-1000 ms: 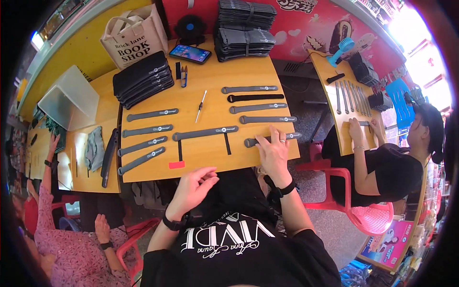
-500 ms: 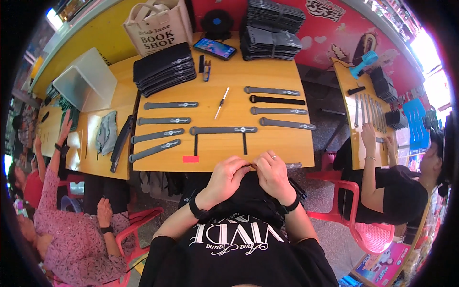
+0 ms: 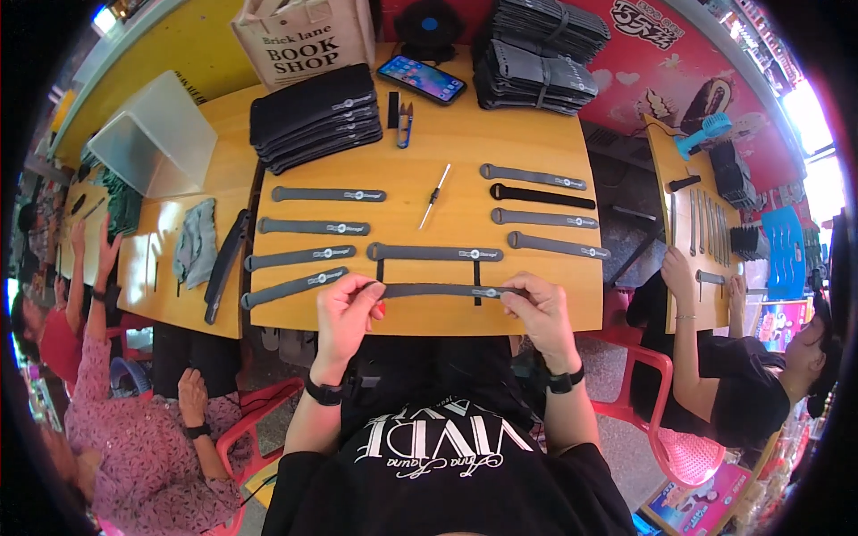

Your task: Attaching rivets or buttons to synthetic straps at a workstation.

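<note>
A grey strap [image 3: 433, 291] is stretched level between my two hands, just above the table's front edge. My left hand [image 3: 344, 311] pinches its left end, and my right hand [image 3: 541, 313] pinches the end with the pale print. Right behind it lies another grey strap [image 3: 435, 253] with a loop at its left end, resting across two thin black strips [image 3: 477, 270]. The held strap crosses in front of those strips. A red patch [image 3: 380, 308] shows beside my left fingers, mostly hidden.
Several grey straps [image 3: 313, 227] lie in a column on the left; more, with one black strap [image 3: 543, 196], lie on the right. Farther back are a white-and-black pen-like tool [image 3: 434, 196], blue-handled snips [image 3: 405, 127], a phone [image 3: 422, 80] and stacked dark straps [image 3: 313, 116]. Co-workers sit either side.
My hands were close together at the table's front edge. They have moved apart and forward over the table, with the grey strap now drawn out between them. The view has shifted slightly.
</note>
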Demonstrator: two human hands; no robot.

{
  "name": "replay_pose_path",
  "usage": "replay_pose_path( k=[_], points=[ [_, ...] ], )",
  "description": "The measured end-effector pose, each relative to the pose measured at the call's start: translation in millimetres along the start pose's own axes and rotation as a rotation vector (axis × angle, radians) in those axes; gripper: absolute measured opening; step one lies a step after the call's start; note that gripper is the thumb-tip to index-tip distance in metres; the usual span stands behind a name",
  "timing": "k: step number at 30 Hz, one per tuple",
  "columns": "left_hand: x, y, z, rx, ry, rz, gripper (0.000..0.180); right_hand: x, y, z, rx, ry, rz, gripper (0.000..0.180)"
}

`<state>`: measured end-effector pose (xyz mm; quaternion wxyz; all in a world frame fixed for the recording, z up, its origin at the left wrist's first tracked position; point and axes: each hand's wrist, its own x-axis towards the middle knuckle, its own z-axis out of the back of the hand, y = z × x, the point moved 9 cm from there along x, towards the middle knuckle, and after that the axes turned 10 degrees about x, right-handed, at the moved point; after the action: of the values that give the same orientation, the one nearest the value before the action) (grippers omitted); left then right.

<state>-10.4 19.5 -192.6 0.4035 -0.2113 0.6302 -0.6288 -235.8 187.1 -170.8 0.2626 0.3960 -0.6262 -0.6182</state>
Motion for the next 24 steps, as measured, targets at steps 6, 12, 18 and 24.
replay_pose_path(
  k=[6,12,18,24],
  points=[
    [22,11,3,-0.057,-0.063,0.027,0.013,24,-10,7,0.105,-0.111,0.074,0.005],
    [31,2,11,0.042,-0.25,-0.048,0.019,34,-9,6,-0.044,-0.206,0.044,0.01],
    [36,1,12,0.08,-0.275,-0.024,0.022,31,-16,18,-0.129,-0.295,0.168,0.017],
    [36,1,11,0.136,-0.297,0.005,0.023,36,-9,14,-0.137,-0.279,0.166,0.015]
  ],
)
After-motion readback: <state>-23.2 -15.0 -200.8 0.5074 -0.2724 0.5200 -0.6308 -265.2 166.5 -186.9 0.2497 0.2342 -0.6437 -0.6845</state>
